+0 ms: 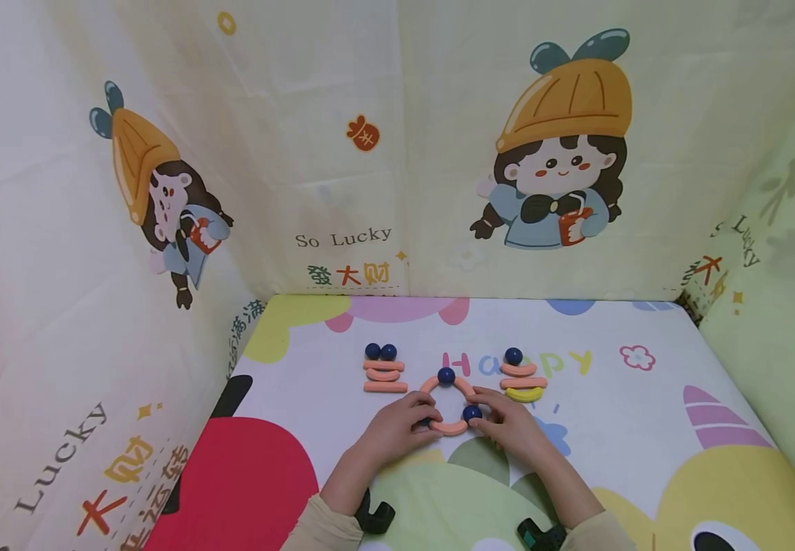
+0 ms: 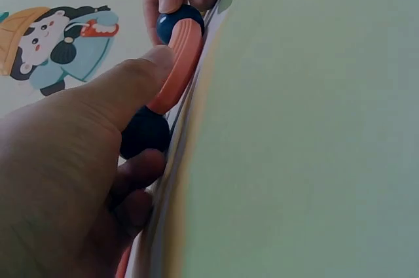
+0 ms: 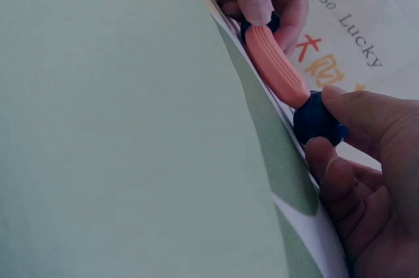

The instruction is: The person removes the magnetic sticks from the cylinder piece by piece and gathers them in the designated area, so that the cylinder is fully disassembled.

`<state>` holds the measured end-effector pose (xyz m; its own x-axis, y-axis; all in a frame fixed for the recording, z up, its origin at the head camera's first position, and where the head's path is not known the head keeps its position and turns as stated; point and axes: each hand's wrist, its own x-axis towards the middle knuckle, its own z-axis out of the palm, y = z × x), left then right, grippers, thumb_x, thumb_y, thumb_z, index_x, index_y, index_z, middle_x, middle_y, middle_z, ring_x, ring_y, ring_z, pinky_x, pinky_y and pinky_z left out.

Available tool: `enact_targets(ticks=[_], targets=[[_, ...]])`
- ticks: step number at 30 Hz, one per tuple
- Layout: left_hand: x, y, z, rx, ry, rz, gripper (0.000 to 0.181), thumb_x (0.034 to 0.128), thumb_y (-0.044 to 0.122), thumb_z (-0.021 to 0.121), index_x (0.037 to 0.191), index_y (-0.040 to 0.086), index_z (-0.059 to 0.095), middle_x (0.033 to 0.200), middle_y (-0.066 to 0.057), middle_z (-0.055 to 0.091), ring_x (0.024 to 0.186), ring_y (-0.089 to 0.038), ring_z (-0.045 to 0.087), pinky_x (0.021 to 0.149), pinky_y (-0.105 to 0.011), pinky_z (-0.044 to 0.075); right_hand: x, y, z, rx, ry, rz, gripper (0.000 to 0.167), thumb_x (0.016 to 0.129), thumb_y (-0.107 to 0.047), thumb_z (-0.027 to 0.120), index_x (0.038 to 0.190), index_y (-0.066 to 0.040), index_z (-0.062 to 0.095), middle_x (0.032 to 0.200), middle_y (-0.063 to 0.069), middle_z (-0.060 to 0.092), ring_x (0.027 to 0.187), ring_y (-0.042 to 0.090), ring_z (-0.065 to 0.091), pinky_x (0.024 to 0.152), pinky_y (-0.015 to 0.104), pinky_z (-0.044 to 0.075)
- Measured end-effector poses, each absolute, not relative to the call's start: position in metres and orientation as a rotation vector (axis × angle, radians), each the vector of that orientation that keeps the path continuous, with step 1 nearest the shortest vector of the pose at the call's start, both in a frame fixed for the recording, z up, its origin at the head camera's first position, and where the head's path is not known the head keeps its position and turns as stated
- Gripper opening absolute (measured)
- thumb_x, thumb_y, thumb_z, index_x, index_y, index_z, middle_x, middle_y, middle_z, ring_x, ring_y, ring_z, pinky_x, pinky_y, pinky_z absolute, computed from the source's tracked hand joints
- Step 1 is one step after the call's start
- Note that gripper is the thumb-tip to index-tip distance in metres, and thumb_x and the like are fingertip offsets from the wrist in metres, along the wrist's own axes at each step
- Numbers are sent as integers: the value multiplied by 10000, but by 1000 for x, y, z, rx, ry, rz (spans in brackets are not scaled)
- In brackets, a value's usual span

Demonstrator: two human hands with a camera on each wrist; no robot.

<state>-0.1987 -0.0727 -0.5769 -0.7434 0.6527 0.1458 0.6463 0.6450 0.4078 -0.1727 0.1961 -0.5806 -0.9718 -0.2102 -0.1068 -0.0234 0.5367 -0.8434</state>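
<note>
A ring of curved pink pieces and dark blue balls lies on the table, with a ball (image 1: 446,376) at its top and a curved pink piece (image 1: 449,428) at its bottom. The left hand (image 1: 397,430) has its thumb on the end of that pink piece (image 2: 183,65) and its fingers round the lower left ball (image 2: 145,133), mostly hidden in the head view. At the lower right, the right hand (image 1: 513,430) pinches another ball (image 3: 317,121) between thumb and fingers, beside the other end of the pink piece (image 3: 276,67).
Behind the ring on the left, two blue balls (image 1: 380,352) sit above stacked pink bars (image 1: 385,387). On the right are a blue ball (image 1: 513,356), pink pieces (image 1: 524,383) and a yellow curved piece (image 1: 524,395). Printed cloth walls (image 1: 438,153) surround the patterned table (image 1: 342,329).
</note>
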Motion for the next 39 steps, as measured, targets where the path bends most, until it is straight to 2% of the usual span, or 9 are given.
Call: enact_targets(ticks=[4,13,19,25,31,35,39], targets=[[-198,-71,-576,1141,2846,656,220,942,445,644,1128,333,681,1305,86,567,1111,-103,605,936,-281,508,-172,196,-580,-179,2571,-1403,451,902,-370,718,1337,-318,609,1493,-80,478,585,144,550,529,272,492],[-200,-72,-580,1156,2807,710,221,973,428,583,1134,320,687,1280,83,570,1124,-99,593,968,-277,494,-172,196,-580,-207,2569,-1425,454,897,-381,719,1331,-293,618,1500,-25,484,605,147,539,519,272,482],[-201,-71,-582,1159,2797,740,211,960,436,595,1113,329,692,1265,84,570,1108,-98,587,964,-280,492,-172,196,-579,-183,2575,-1400,448,900,-378,718,1332,-321,613,1489,-80,484,612,140,550,533,265,489],[-202,-72,-583,1187,2771,800,220,924,496,614,1064,350,700,1232,94,571,1054,-86,581,926,-266,497,-172,197,-580,-198,2590,-1376,450,910,-395,701,1342,-313,604,1499,-58,477,605,123,544,540,254,481],[-202,-75,-584,1221,2792,756,267,914,521,628,1115,360,697,1263,87,572,1091,-93,586,949,-286,495,-172,197,-580,-207,2592,-1375,453,908,-408,699,1343,-327,600,1495,-59,482,613,119,547,547,252,482],[-202,-76,-583,1209,2788,754,239,976,438,594,1182,359,684,1294,77,571,1129,-109,589,973,-305,492,-173,197,-581,-200,2604,-1372,441,907,-409,701,1331,-333,608,1487,-65,490,617,116,545,551,251,480],[-202,-78,-581,1196,2784,770,247,997,252,559,1195,346,674,1306,80,569,1157,-116,586,987,-303,487,-174,196,-581,-200,2610,-1374,442,902,-400,709,1327,-327,615,1488,-56,494,631,108,543,555,253,483]])
